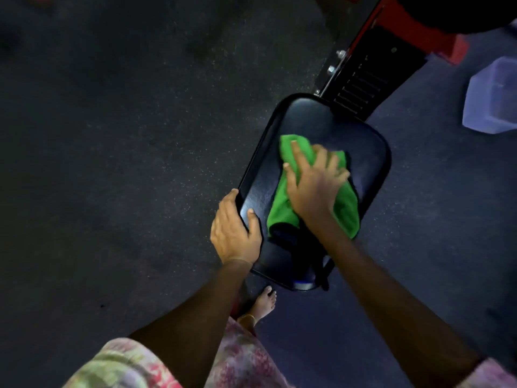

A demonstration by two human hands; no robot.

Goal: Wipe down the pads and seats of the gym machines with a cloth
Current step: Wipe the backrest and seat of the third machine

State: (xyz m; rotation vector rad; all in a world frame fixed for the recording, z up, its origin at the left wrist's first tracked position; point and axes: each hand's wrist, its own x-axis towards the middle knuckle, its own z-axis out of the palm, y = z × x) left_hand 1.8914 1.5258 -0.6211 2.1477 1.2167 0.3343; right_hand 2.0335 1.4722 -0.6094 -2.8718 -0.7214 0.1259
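A black padded seat (313,119) of a gym machine lies below me, tilted toward the upper right. A bright green cloth (282,208) is spread across its middle. My right hand (310,180) presses flat on the cloth with spread, straight fingers. My left hand (235,231) grips the seat's left edge, thumb on top of the pad and fingers curled under the rim.
The machine's red and black frame (363,79) with bolts runs up to the right from the seat. A translucent plastic tub (492,99) stands on the dark speckled floor (126,135) at the right. My bare foot (264,303) is just under the seat's near end.
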